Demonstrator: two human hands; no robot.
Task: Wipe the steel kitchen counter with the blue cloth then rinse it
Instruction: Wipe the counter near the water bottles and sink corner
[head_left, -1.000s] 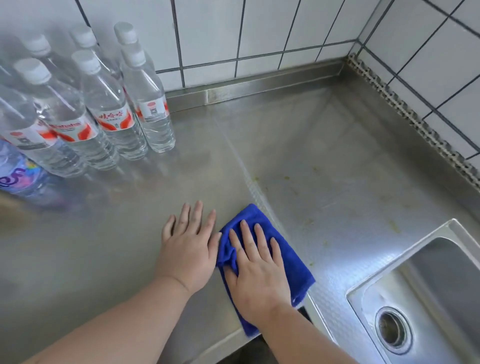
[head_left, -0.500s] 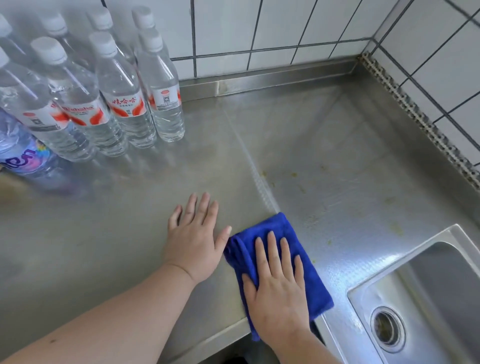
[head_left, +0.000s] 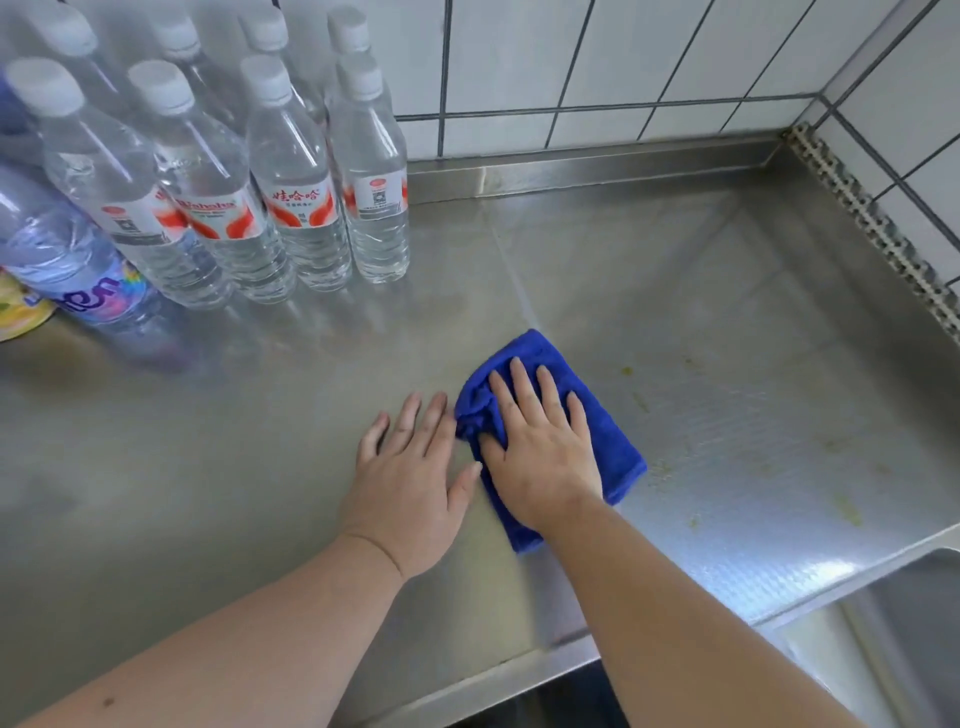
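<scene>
The right hand (head_left: 543, 447) lies flat on the blue cloth (head_left: 608, 431), fingers straight and slightly spread, pressing the folded cloth down onto the steel table (head_left: 675, 291). The fingertips point toward 12 o'clock, and the thumb is tucked against the bunched left edge of the cloth. The cloth sits near the middle of the table, a little toward the front edge, with its far corner pointing to 12 o'clock and its near corner showing below the wrist at 6 o'clock.

The left hand (head_left: 410, 478) rests palm down on the bare steel just beside the cloth, at its 9 o'clock side. Its fingers are straight and relaxed and it holds nothing; its thumb tip touches or nearly touches the right hand at the cloth's edge.

Yellowish smears and specks (head_left: 847, 509) mark the steel at 3 o'clock from the cloth, over a patterned stretch of the surface. The sink (head_left: 883, 623) opens at about 4 o'clock from the cloth, only partly in view at the lower right corner.

At about 10 o'clock from the cloth, well apart from it, stands a cluster of clear water bottles (head_left: 296, 192) with white caps and red-and-white labels, all upright. A bottle with a purple label (head_left: 83, 291) stands to their left. White wall tiles (head_left: 597, 57) with dark grout rise behind the table at 12 o'clock and along the right side.
</scene>
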